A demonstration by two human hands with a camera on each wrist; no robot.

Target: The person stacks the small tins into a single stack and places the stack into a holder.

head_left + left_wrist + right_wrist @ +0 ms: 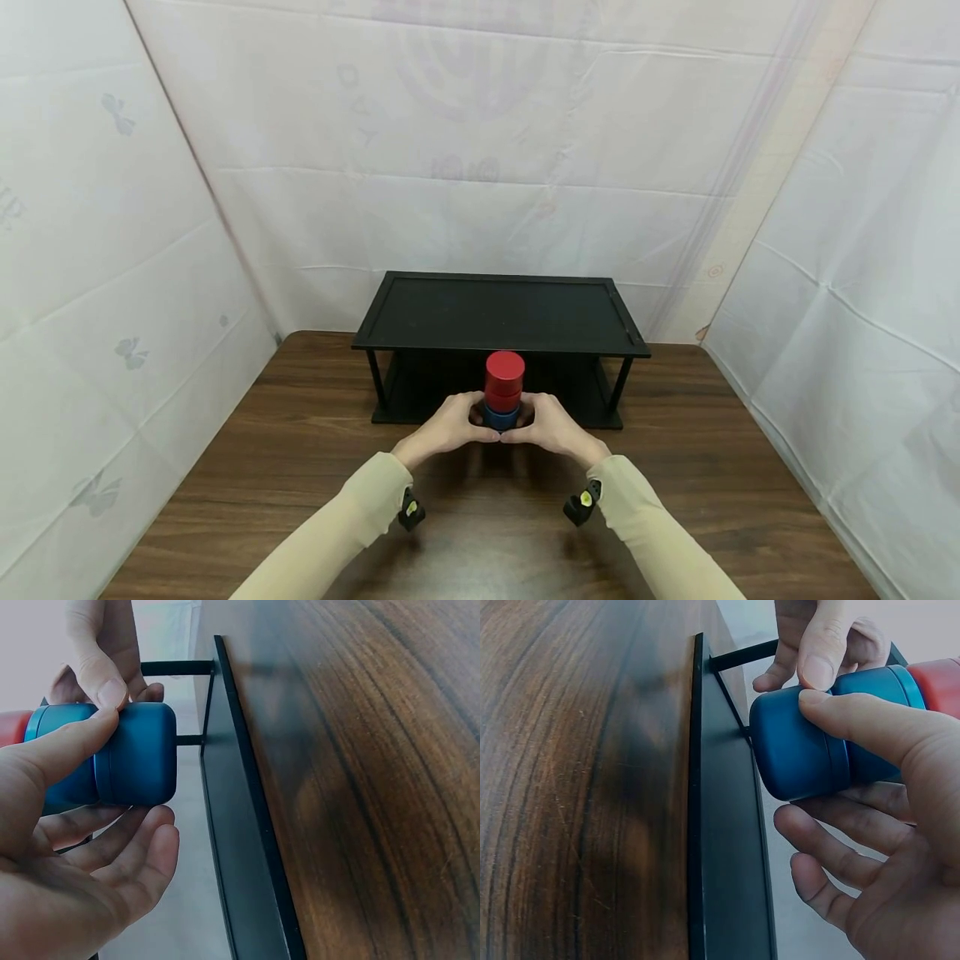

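Observation:
My left hand [452, 423] and right hand [552, 425] grip a blue canister [142, 754] from either side, thumbs in front and tips meeting. A seam runs round the blue canister in both wrist views. On top of it sits a red canister [504, 377], upright in the head view and only partly seen at the edge of the wrist views. Both canisters are in front of a black two-tier rack [498, 312]. In the right wrist view, a gap shows between the rounded base of the blue canister and the rack's lower shelf [731, 825].
The rack stands on a brown wood-grain table [315, 433] near its back edge, with posts [619, 383] holding up the top shelf. White sheets [480, 150] hang behind and at both sides. A dark wrist camera [579, 506] sits at each cuff.

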